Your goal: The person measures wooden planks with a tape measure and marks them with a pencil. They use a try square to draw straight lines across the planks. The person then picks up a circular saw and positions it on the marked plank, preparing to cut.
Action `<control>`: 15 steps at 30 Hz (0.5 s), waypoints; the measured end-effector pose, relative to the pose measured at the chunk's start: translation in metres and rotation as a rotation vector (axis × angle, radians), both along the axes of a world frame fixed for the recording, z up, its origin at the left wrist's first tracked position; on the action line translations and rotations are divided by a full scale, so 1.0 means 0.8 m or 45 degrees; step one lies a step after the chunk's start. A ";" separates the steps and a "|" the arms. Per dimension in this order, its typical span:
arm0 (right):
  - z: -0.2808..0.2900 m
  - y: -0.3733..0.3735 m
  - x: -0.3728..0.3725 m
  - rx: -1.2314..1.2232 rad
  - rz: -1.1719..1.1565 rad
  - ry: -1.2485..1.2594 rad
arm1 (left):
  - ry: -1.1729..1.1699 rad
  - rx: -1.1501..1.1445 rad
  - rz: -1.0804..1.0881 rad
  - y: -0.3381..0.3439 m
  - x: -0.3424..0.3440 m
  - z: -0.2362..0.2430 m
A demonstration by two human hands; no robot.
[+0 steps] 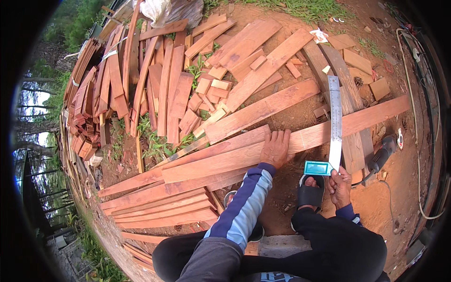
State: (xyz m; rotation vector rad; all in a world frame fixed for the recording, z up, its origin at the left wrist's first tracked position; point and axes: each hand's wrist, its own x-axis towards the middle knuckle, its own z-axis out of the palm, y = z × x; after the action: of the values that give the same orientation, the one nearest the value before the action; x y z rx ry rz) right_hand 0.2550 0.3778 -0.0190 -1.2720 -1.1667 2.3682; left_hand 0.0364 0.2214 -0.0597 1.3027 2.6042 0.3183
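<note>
A long reddish wooden plank (310,136) runs slantwise in front of me, with a pencil-like line across it near the middle. My left hand (276,148) grips this plank from above, its fingers curled over the far edge. In my right hand (340,188) is a try square, pinched near its corner. The square's metal blade (335,113) lies across the plank, and its teal-framed stock (318,168) points left, off the near edge. Beneath the plank's right part, thick weathered boards (353,155) support it. Another plank (263,110) lies just beyond.
Several stacked planks (164,214) lie at the near left, and a large pile of boards (103,84) stands farther left. Small offcuts (218,89) are scattered beyond. A corded power tool (383,152) rests at right. My sandalled foot (310,192) is close to the square.
</note>
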 end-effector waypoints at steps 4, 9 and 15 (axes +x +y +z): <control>0.014 0.003 -0.006 0.048 0.015 -0.032 | 0.003 0.036 -0.019 0.004 0.001 -0.002; 0.012 -0.003 -0.008 0.030 0.050 -0.022 | -0.060 0.067 0.024 -0.004 0.001 -0.005; 0.008 0.006 -0.002 0.014 -0.009 -0.011 | -0.166 0.088 0.030 0.008 -0.001 0.006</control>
State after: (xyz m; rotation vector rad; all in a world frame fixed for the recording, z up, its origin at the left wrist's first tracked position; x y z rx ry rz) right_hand 0.2534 0.3830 -0.0124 -1.2822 -1.1747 2.3505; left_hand 0.0357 0.2278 -0.0547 1.2297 2.5213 0.4846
